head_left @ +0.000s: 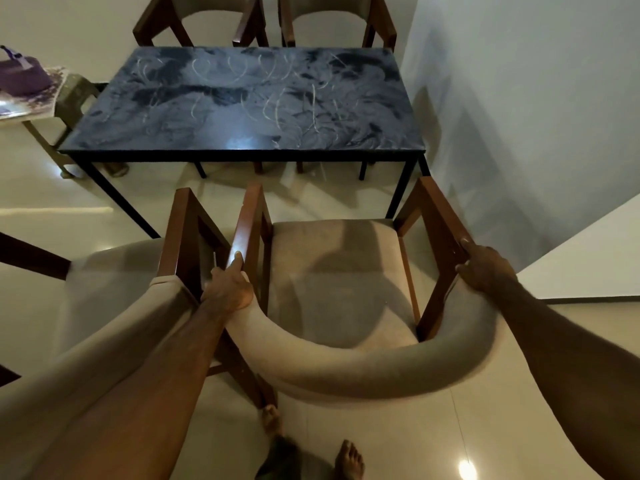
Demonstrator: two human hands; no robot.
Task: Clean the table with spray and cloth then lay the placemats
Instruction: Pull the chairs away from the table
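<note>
Head view: table (pixel 242 109) sits straight ahead, well apart from both hands, long axis running left-right, top bare with smeary streaks. Armchair (pixel 339 282) between me and it. Left hand (pixel 230 287) wraps left armrest, right hand (pixel 485 270) clamps right armrest, so neither really nearer. Purple stuff (pixel 24 77) on stool (pixel 74 98) far left, maybe cloth and spray, too blurry tbh. Guessing chair shifts first.

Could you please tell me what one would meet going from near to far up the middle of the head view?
Bare feet → curved back of the held chair → its seat cushion → dark marbled table → the two chairs on the far side.
</note>
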